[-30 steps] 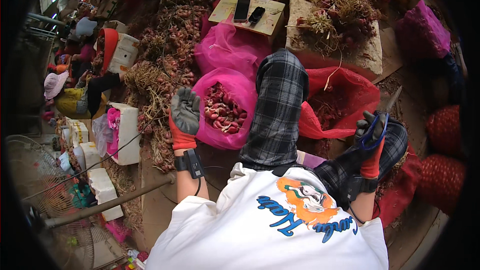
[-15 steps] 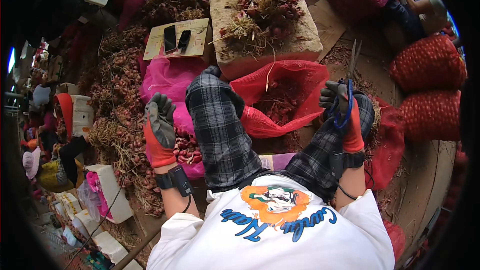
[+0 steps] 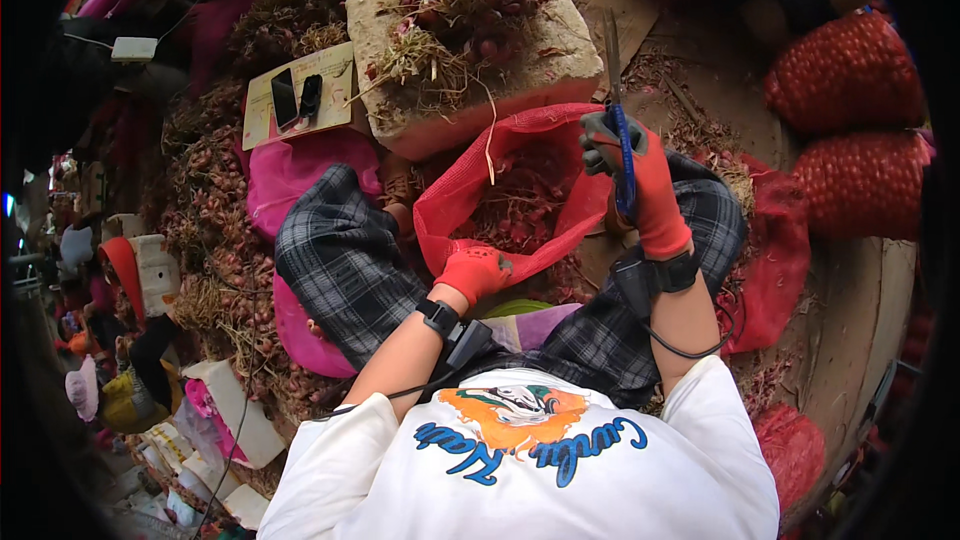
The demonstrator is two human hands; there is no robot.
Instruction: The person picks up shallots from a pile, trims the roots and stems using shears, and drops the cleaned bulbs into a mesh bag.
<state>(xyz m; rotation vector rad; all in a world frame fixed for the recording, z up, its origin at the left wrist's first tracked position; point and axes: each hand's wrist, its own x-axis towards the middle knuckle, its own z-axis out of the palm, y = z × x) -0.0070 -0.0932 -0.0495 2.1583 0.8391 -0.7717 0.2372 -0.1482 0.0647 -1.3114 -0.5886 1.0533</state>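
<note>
Between my legs an open red mesh bag point(image 3: 447, 208) holds loose shallots point(image 3: 522, 190) with dry roots and stalks. My left hand point(image 3: 473, 273), in an orange-red glove with grey palm, is closed on the bag's near rim, its fingertips mostly hidden. Wearing a matching glove, my right hand point(image 3: 645, 180) grips a pair of scissors point(image 3: 624, 145) by blue handles, blades pointing away from me and seemingly together. That hand is beside the bag's right rim; whether it touches the mesh I cannot tell.
Beyond the bag, a pale foam block point(image 3: 385, 80) bears a bunch of shallots point(image 3: 470, 10) with dry stalks. Left of it, a phone point(image 3: 285, 98) lies on a yellowish box point(image 3: 258, 110). Heaped shallots point(image 3: 205, 200) line the left; full red sacks point(image 3: 845, 70) stand at right.
My left hand has moved right from beside my left knee and taken hold of the bag's rim. My right hand has shifted with the scissors toward the bag. My left knee has swung outward.
</note>
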